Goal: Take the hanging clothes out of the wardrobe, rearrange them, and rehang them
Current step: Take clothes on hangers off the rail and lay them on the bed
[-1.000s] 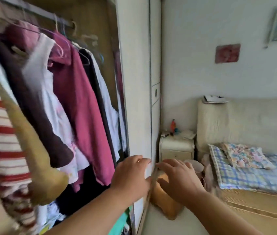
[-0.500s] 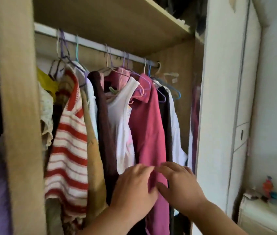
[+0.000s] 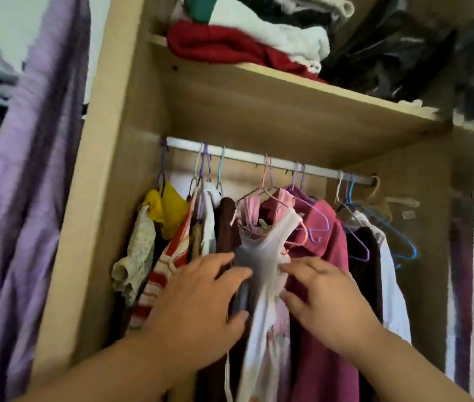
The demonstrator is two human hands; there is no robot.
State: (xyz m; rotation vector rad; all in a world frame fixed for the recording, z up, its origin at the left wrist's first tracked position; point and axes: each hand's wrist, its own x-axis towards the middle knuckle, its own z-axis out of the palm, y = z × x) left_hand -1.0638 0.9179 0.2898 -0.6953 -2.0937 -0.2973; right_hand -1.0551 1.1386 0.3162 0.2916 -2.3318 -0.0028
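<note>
Inside the wardrobe a white rail [image 3: 259, 159] carries several garments on coloured wire hangers: a yellow piece [image 3: 169, 207], a red-and-cream striped top [image 3: 172, 256], a dark brown garment [image 3: 225, 224], a thin white sleeveless top [image 3: 261, 256], a magenta shirt [image 3: 322, 227] and a white shirt [image 3: 392, 291]. My left hand [image 3: 198, 309] closes on the left side of the white sleeveless top, thumb underneath. My right hand [image 3: 325, 306] pinches its right edge, resting against the magenta shirt. The garments' lower parts are hidden behind my arms.
A wooden shelf [image 3: 288, 79] above the rail holds folded red [image 3: 224, 44] and white textiles and a black plastic bag [image 3: 398, 47]. A purple garment [image 3: 26, 198] hangs left of the wardrobe's side panel [image 3: 99, 198]. An empty blue hanger [image 3: 404, 245] hangs at the rail's right end.
My view has swung from the bed area up into the wardrobe. Both hands rose from waist height and now close on the white sleeveless top, higher on the clothes than before.
</note>
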